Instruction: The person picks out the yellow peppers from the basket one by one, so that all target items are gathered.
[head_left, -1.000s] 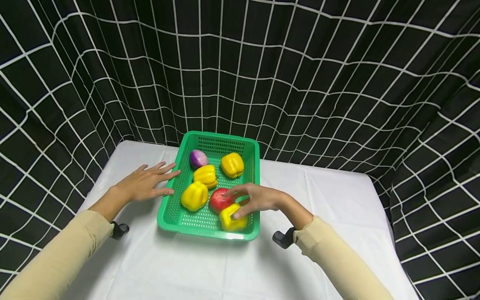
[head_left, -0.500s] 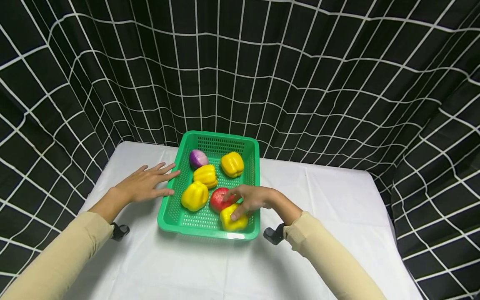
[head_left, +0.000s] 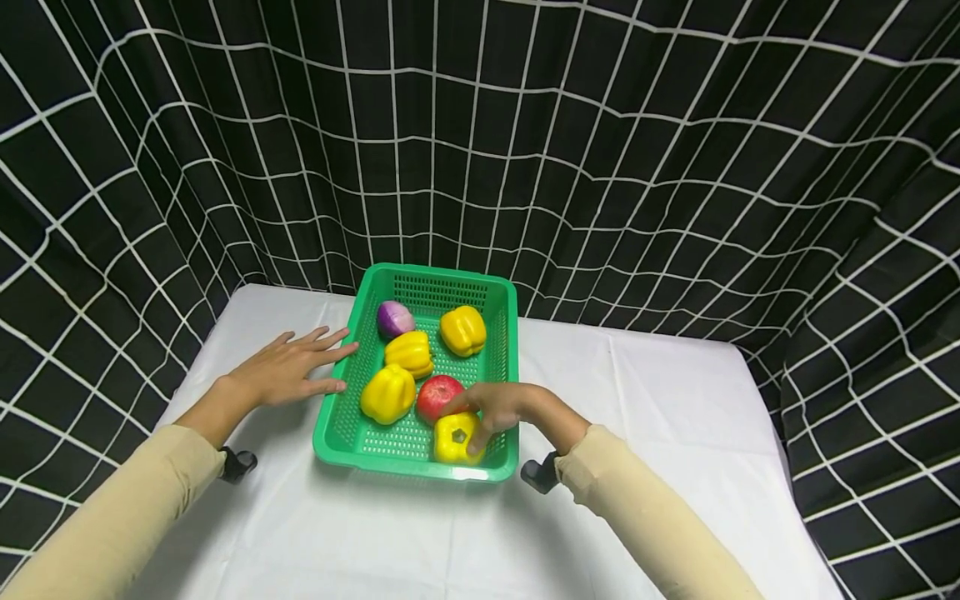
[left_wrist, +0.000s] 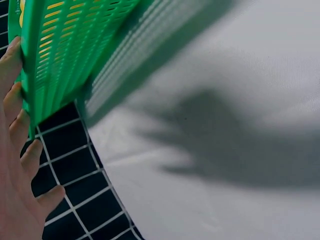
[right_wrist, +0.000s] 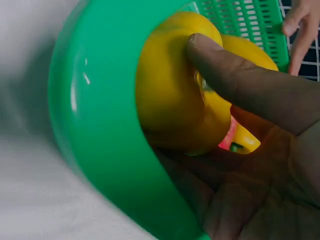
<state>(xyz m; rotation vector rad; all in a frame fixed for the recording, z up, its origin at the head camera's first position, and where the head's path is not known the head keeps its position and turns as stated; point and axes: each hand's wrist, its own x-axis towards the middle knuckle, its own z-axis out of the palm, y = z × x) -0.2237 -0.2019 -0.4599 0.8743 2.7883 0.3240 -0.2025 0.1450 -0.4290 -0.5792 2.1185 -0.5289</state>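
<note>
Currently the yellow pepper (head_left: 452,445) in the basket (head_left: 375,463), near-right corner, is being gripped by the right hand (head_left: 498,406), likely light, stiff, slick, best held round its sides, left hand (head_left: 291,367) spread.

Right hand (right_wrist: 265,185) at yellow bell pepper (right_wrist: 167,95): thumb bent across pepper's face, tip pressing it, other fingers underneath, partly in shadow. Green basket (right_wrist: 95,115) curving past on left, smooth rim nearest lens; perforated wall behind. Second yellow pepper (right_wrist: 250,52) just beyond gripped one. Below it, sliver of red object (right_wrist: 228,135), beside green stem (right_wrist: 235,147) on yellow. Left hand (right_wrist: 302,25), upper right corner, cut by frame. White cloth (right_wrist: 25,200) at left.
</note>
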